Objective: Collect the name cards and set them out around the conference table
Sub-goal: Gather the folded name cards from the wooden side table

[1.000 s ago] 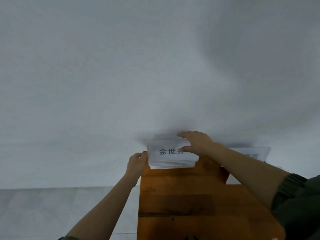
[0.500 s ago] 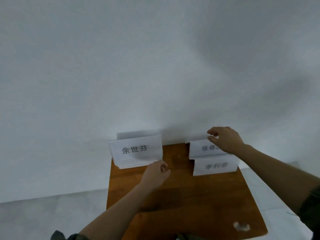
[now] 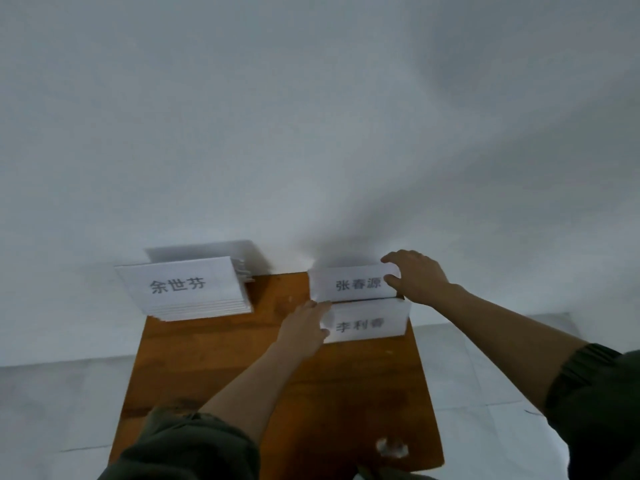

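Note:
A stack of several white name cards [image 3: 187, 289] leans at the back left corner of a small brown wooden table [image 3: 214, 368]. Two single name cards stand at the back right: the rear name card [image 3: 353, 284] and the front name card [image 3: 367, 325]. My right hand [image 3: 415, 278] grips the right end of the rear card, thumb in front and fingers over its top edge. My left hand [image 3: 306, 323] touches the left ends of both cards, fingers together; whether it grips either card I cannot tell.
A plain white wall rises directly behind the table. Pale floor tiles [image 3: 52, 410] lie on both sides. A small white scrap [image 3: 391, 446] sits near the table's front right edge.
My left hand has left the stack and moved right to the two single cards. My right hand has closed on the rear card's right end. The stack stays at the back left.

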A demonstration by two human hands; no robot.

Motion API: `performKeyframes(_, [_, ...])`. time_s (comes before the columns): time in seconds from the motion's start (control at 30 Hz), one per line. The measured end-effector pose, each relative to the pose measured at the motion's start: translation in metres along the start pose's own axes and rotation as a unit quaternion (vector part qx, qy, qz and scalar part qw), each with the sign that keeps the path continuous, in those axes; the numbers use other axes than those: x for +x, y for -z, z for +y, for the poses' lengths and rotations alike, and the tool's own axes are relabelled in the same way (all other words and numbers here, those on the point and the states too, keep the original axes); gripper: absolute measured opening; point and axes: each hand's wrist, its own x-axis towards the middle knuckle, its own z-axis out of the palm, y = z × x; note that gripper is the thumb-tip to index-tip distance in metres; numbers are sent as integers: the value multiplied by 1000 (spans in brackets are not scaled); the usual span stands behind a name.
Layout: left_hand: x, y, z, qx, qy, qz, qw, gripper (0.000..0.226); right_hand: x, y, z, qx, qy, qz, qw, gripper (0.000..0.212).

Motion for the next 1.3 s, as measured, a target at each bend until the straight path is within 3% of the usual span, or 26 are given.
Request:
performKeyframes(0.1, [-11,-10,8,5,3,19,1000,43,14,-3,3,-21,29,-25,999,52])
performKeyframes(0.37, [-57,-21,9,-6,38,-4,999,42,39,-29,-5,-73,65,-82,992,64])
performKeyframes(0.5, [-75,-16,1,-20,41,-35,998,38,44,-41,-14,-103,59,-86,989,58])
performKeyframes(0.67, [-101,-1,-19,-46,59,-8,997,34,40,-49,-21,-92,52,-81,991,41])
performKeyframes(1.1, [-167,151,-104,-132,58,184,972,39,28,-33,-64,-51,70,-83,993,40])
performKeyframes(1.3, [-165,220,-158,-112,42,199,973,37,21,-25,-92,-26,65,-64,995,39])
